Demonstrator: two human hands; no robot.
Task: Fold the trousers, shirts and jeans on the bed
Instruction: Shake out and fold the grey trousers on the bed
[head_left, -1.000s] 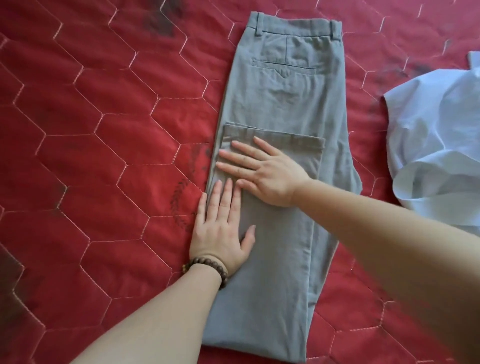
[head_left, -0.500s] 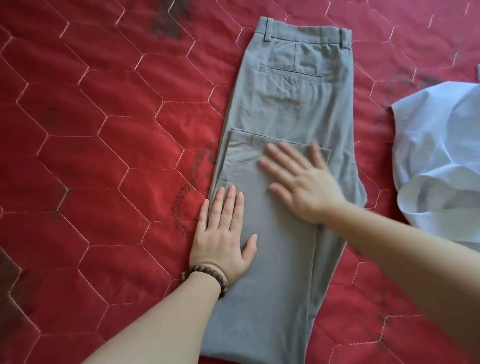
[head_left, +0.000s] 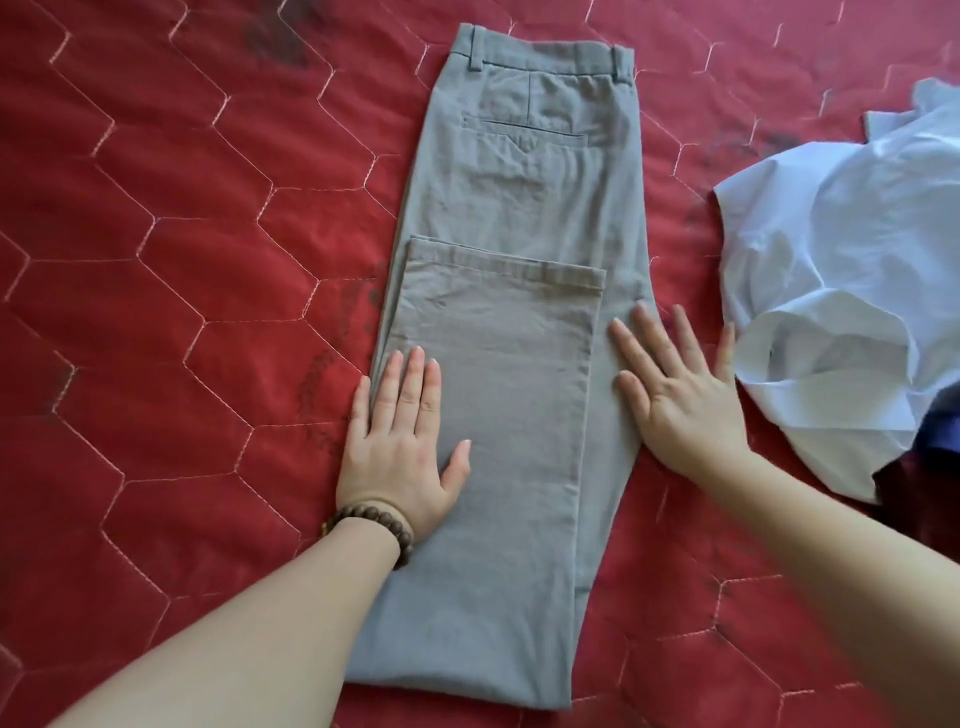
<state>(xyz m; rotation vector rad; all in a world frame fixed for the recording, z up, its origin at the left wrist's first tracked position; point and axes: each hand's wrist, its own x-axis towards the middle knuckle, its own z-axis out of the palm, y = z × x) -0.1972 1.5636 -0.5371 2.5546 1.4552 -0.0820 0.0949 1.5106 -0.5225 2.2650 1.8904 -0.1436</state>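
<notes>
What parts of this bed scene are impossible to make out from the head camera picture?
- Crumpled pale blue shirt: cut off by the right edge.
- Dark blue cloth: mostly hidden under that shirt; what garment it is cannot be told.
- Folded grey trousers: underside and lower layer hidden by the top layer.

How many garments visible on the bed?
2 sure: grey trousers centre, under both hands; pale blue shirt crumpled at right. Dark blue cloth beneath the shirt may be a third.
</notes>
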